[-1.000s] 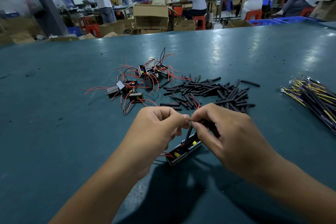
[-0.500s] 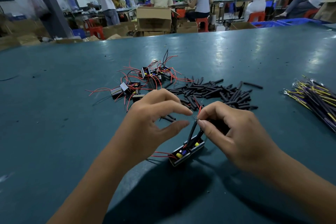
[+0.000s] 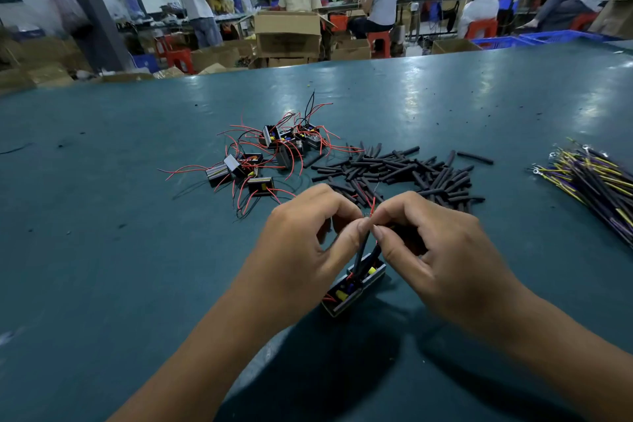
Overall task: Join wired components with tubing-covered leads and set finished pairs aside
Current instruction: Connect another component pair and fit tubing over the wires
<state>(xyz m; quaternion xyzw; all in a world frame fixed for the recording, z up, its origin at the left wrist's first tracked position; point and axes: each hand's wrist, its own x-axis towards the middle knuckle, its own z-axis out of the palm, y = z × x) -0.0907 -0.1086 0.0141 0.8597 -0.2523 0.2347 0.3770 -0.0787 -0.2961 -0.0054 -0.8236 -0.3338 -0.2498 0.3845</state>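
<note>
a small black open-topped component with yellow parts inside lies near the desk's front edge, its black tubing-covered leads rising to a red wire tip.

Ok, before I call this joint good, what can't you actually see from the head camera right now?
- Wire joint, head view: covered by the pinching tips of the left hand and right hand.
- Component under the hands: internal parts too small to identify.
- Yellow-and-purple wire bundle: cut off by the right edge.
- Tubing pile: near pieces hidden behind the hands.
</note>
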